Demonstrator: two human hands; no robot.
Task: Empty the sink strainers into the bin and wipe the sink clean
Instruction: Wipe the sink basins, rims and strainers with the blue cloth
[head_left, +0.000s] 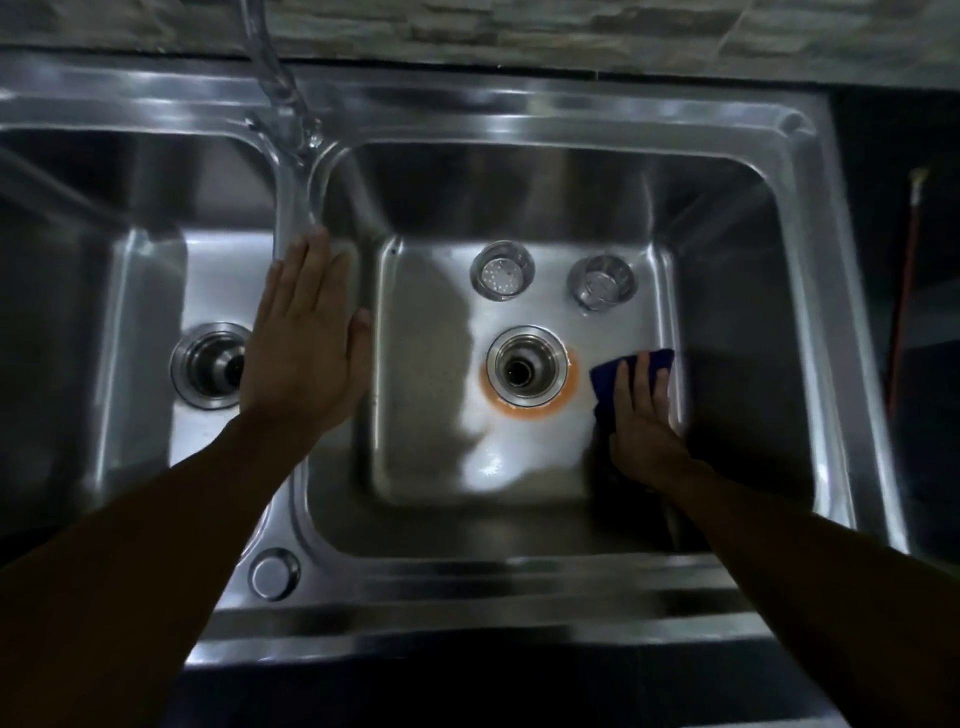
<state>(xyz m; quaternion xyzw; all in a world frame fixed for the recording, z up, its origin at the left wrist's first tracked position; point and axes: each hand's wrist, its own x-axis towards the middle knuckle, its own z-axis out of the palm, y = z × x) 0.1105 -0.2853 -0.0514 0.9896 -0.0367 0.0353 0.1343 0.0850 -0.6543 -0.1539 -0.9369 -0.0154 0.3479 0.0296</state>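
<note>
I have the left hand (304, 343) flat on the divider of the double sink (519, 119), fingers straight and close together, holding nothing. My right hand (644, 415) presses a blue cloth (605, 382) on the right basin floor, fingers straight over it, just right of the open drain (524, 366). Left strainer (502, 270) and right strainer (602, 282) sit upright behind the drain, apart. An orange ring (569, 387) edges the drain.
</note>
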